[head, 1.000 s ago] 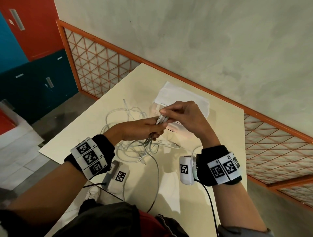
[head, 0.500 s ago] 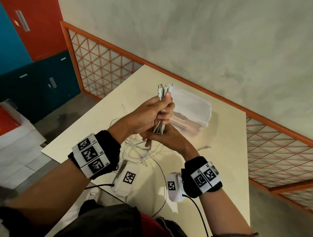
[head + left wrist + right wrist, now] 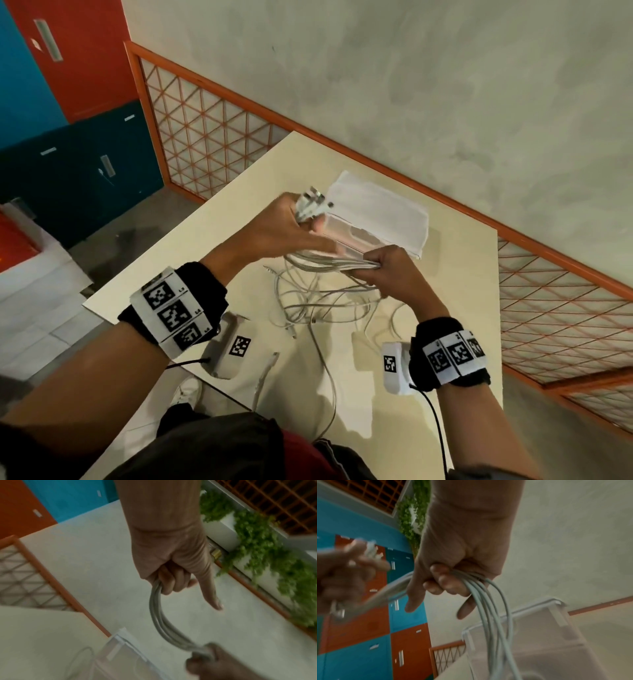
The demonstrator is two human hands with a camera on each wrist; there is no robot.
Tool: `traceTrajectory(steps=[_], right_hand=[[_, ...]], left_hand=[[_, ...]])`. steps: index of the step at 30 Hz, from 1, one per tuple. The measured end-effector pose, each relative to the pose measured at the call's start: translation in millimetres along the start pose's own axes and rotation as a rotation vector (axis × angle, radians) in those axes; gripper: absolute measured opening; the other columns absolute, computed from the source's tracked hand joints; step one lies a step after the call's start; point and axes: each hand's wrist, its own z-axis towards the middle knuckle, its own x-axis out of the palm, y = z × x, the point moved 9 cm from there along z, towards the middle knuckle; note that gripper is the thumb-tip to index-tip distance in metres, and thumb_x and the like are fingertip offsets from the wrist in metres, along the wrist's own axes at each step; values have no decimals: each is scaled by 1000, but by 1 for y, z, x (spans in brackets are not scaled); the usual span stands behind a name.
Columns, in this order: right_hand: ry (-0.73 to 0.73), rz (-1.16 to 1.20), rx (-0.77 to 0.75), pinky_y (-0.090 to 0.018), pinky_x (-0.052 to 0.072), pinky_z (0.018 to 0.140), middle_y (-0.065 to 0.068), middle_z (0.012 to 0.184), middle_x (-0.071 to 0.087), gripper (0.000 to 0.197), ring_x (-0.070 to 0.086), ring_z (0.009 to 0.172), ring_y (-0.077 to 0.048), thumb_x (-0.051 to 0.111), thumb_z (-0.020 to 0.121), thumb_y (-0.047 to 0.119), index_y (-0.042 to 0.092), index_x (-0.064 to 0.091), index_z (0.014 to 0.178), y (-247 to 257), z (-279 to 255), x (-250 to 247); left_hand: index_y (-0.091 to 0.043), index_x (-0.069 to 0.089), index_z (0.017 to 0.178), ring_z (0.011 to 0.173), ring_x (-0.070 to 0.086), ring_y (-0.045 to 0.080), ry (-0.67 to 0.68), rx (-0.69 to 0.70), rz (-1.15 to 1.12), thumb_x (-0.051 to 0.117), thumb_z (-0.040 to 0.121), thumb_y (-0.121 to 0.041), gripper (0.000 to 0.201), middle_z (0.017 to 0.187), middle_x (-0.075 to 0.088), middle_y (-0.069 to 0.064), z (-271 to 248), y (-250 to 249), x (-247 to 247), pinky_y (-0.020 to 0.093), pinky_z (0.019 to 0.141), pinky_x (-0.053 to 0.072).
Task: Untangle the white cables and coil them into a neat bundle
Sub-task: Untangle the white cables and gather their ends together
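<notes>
Several white cables (image 3: 329, 262) run as one bunch between my two hands above the table. My left hand (image 3: 291, 226) grips the bunch near its plug ends (image 3: 313, 202), which stick up past the fingers. My right hand (image 3: 387, 270) grips the same bunch lower and to the right. From there the cables (image 3: 322, 301) hang down into a loose tangle on the table. In the left wrist view the left hand (image 3: 173, 580) holds the cables (image 3: 159, 622) in curled fingers. In the right wrist view the right hand (image 3: 447, 582) clasps several strands (image 3: 488, 601).
A clear plastic box with a white lid (image 3: 376, 212) sits just behind my hands. The cream table (image 3: 445, 308) has its far edge against an orange lattice railing (image 3: 212, 130) and a grey wall. One cable (image 3: 325, 370) trails off the near edge.
My right hand has slid along the bunch from under the left hand out to the right, drawing the cables taut between the hands. The left hand kept the plug ends raised.
</notes>
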Motion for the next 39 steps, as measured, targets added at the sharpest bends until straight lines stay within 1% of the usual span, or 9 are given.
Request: traceTrajectory(steps=[3,7,12,17,20,23,29,34,39], right_hand=[[4,45,-37,-18,30,41,0,45,40,40,35,37,-8,81,70,30,1,58,58,14,-4,-11],[85,121,-62,-18,34,41,-2,43,49,30,40,39,-12,78,74,29,3,66,67,26,-11,-15],[76,254,-19,-23,40,45,-6,42,54,40,43,34,-15,74,80,30,-1,59,59,8,-14,-19],[43,308,53,-23,41,52,-18,49,55,43,48,39,-16,71,77,37,15,54,44,-34,-18,-4],[-47,349,130,-28,38,56,-15,54,54,48,52,44,-10,69,74,52,8,57,60,-68,-27,-3],[-170,372,134,-31,39,59,0,49,36,62,40,49,-15,56,68,76,18,41,55,-82,-38,-15],[-385,274,194,-28,26,51,8,42,35,57,30,42,-10,38,97,48,10,44,55,-77,-37,-59],[-351,-77,198,-21,33,52,2,37,37,54,40,44,-15,49,94,37,13,50,45,-66,-30,-66],[-217,-163,132,-29,36,56,3,36,44,52,46,44,-12,52,91,35,18,52,42,-30,-19,-35]], left_hand=[[-15,64,105,71,60,1,167,-94,224,90,54,-27,59,88,68,-8,-1,21,26,14,60,44],[-12,64,84,66,57,20,166,-61,530,76,76,-30,23,71,63,3,4,32,35,27,60,38],[-11,69,94,58,55,-1,-140,74,242,69,83,-24,16,75,67,0,6,6,0,11,58,41],[-32,69,72,62,59,5,-457,64,-39,70,82,-20,16,65,66,-14,7,8,-45,25,63,47],[-23,63,67,43,49,-5,-607,13,-47,67,85,-16,20,46,58,-19,0,21,-74,13,48,38],[-6,67,80,50,50,-6,-646,-88,118,67,85,-17,13,63,60,-3,-4,40,-84,13,49,37],[5,65,92,91,64,35,-459,-384,396,76,76,-21,32,94,67,25,-6,109,-67,29,68,40],[-12,48,71,57,43,12,-234,-311,302,89,58,-20,44,61,44,-3,-1,102,-34,20,53,32],[-18,62,114,48,39,1,-47,-81,-31,84,67,-21,51,73,54,-2,6,53,15,21,56,36]])
